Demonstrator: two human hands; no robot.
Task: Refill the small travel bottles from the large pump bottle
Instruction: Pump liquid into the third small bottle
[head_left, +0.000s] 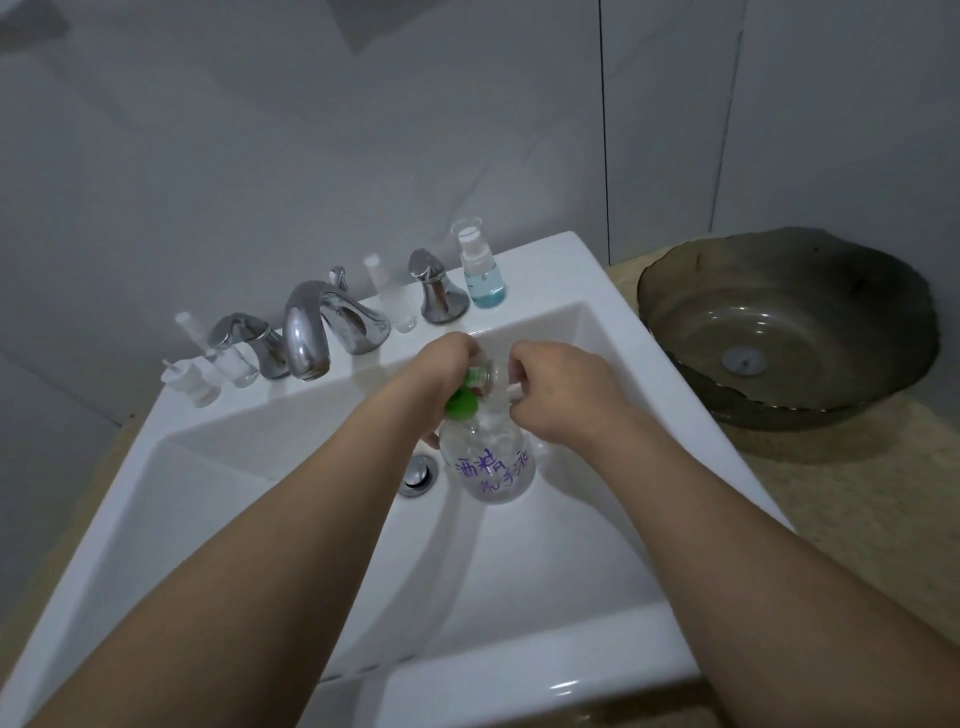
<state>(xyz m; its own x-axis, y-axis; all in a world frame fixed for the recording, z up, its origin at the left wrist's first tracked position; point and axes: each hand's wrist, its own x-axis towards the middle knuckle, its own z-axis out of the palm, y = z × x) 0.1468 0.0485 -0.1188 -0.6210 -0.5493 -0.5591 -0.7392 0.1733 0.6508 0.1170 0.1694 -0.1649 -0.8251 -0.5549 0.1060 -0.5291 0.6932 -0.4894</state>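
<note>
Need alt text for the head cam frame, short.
Over a white ceramic sink, the left hand grips the green pump head of a large clear bottle with purple writing, while the right hand holds a small clear bottle against it. Other small bottles stand by the chrome faucet.

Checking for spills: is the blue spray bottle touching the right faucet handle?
Apart. The head view shows white ledge between the blue spray bottle and the right faucet handle.
</note>
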